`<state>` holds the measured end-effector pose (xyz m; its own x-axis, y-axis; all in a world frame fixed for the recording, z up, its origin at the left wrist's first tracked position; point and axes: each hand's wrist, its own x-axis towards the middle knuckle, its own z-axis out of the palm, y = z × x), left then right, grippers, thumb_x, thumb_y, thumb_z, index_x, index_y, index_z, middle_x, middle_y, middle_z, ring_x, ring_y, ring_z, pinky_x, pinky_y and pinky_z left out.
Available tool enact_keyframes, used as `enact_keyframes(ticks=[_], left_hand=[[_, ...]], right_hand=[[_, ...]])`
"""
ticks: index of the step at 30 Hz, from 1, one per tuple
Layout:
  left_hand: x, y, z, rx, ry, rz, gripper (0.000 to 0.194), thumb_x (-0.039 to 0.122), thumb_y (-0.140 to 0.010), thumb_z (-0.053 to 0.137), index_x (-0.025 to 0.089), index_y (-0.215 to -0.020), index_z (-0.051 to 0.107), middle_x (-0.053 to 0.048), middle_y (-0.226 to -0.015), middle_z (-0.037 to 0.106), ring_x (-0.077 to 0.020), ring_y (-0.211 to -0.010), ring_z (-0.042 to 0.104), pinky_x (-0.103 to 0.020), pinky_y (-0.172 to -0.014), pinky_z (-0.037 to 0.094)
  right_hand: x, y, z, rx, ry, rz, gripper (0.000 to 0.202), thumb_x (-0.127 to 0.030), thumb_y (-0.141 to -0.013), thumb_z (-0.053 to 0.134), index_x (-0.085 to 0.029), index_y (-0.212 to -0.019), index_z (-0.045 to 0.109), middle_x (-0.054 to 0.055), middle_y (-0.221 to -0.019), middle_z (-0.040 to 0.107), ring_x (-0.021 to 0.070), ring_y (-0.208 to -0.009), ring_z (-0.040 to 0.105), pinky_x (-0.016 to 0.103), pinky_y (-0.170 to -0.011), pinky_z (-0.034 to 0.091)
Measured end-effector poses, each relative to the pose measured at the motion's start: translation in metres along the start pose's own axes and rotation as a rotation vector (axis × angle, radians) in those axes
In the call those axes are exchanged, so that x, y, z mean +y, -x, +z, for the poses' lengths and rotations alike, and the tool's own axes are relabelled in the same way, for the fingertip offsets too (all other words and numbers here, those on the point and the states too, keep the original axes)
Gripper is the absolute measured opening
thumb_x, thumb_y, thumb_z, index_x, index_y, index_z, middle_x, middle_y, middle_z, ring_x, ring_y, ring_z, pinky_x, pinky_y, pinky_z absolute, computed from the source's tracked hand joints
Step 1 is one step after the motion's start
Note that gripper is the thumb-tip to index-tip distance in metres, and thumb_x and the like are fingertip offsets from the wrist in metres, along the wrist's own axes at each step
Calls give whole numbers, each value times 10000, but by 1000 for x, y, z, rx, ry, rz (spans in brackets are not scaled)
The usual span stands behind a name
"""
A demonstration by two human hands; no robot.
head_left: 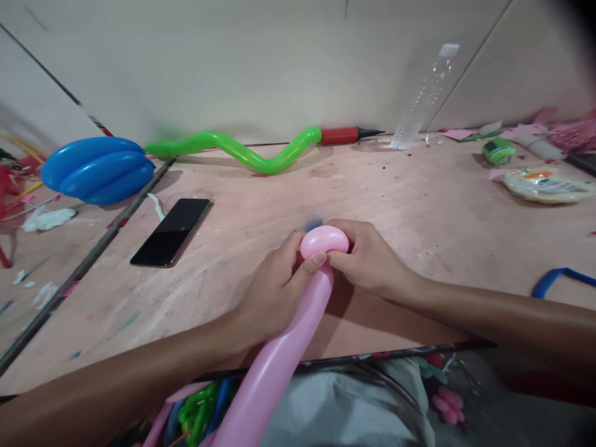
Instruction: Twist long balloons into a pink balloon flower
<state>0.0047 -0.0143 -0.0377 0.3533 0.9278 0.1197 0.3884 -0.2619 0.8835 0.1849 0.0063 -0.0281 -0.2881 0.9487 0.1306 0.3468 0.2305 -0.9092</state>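
A long pink balloon (pixel 284 354) runs from the bottom of the view up to both hands, above the table's front edge. Its upper end is bent into a short rounded segment. My left hand (pixel 279 288) is closed on the balloon just below this segment, with the thumb pressed on it. From the right, my right hand (pixel 365 257) pinches the other side of the same segment. The hands are close together, and the fingers behind the balloon are partly hidden.
On the table (pixel 261 205) lie a black phone (pixel 171 233), a blue balloon bundle (pixel 100 171), a wavy green balloon (pixel 261 162) on a red pump (pixel 342 135), and a plastic packet (pixel 544 185). A clear bottle (pixel 423 99) stands by the wall.
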Motion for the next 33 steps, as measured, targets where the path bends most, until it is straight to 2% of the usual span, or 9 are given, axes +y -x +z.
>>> enact_keyframes(ticks=[4, 7, 14, 17, 21, 25, 27, 29, 33], left_hand=[[-1, -2, 0, -14, 102, 27, 336, 478, -1042, 457, 205, -1140, 626, -16, -1059, 705, -192, -986, 630, -323, -885, 441], [0, -1, 0, -14, 141, 17, 336, 484, -1039, 459, 206, -1142, 618, -19, -1045, 707, -195, -976, 636, -331, -898, 446], [4, 5, 2, 36, 97, -8, 288, 505, -997, 541, 220, -976, 566, 14, -882, 612, -155, -786, 563, -293, -705, 425], [4, 4, 2, 34, 140, -19, 301, 507, -1003, 529, 212, -1030, 581, 0, -942, 631, -162, -840, 579, -289, -749, 447], [4, 2, 1, 73, 170, -29, 355, 520, -1010, 504, 195, -1116, 601, -37, -1072, 661, -177, -933, 602, -286, -787, 476], [4, 3, -1, 78, 206, 43, 327, 490, -1020, 499, 204, -1136, 608, -38, -1115, 673, -174, -994, 618, -279, -842, 493], [4, 5, -1, 45, 256, 44, 273, 468, -1021, 506, 219, -1103, 584, -18, -1039, 684, -158, -922, 636, -266, -785, 501], [6, 8, 0, 35, 277, 13, 239, 460, -1019, 509, 223, -1002, 539, 12, -870, 657, -127, -741, 609, -244, -651, 473], [9, 10, 2, 21, 279, -36, 272, 465, -999, 545, 227, -901, 456, 66, -688, 517, -78, -553, 470, -208, -529, 377]], right_hand=[[-1, 1, -3, -135, -75, 233, 54, -234, -778, 585, -197, -767, 623, -58, -531, 573, 101, -378, 508, 188, -275, 315], [-3, 2, -4, -154, -112, 281, 53, -232, -771, 575, -197, -754, 610, -49, -543, 599, 98, -364, 523, 168, -235, 300], [-7, 4, -4, -118, -147, 198, 168, -143, -735, 552, -179, -849, 670, -99, -403, 488, 74, -252, 397, 167, -219, 235], [-3, 2, -6, -148, -148, 210, 119, -158, -765, 564, -183, -828, 662, -82, -451, 521, 77, -299, 431, 175, -252, 254], [-2, 0, -11, -228, -256, 87, 60, -162, -802, 612, -173, -835, 661, -33, -679, 647, 73, -538, 572, 160, -438, 420], [-7, 1, -12, -307, -323, 110, 80, -255, -857, 638, -175, -865, 638, -81, -537, 553, 55, -395, 433, 171, -358, 297], [-6, 1, -10, -246, -317, 135, 59, -217, -843, 591, -181, -800, 611, -91, -481, 501, 64, -365, 411, 183, -347, 291], [-1, -1, -7, -131, -313, 124, 78, -182, -805, 545, -187, -738, 584, -78, -493, 499, 76, -395, 439, 192, -365, 327], [8, -6, -5, 2, -224, 3, 113, -147, -756, 527, -182, -799, 625, -50, -631, 569, 76, -483, 472, 187, -401, 351]])
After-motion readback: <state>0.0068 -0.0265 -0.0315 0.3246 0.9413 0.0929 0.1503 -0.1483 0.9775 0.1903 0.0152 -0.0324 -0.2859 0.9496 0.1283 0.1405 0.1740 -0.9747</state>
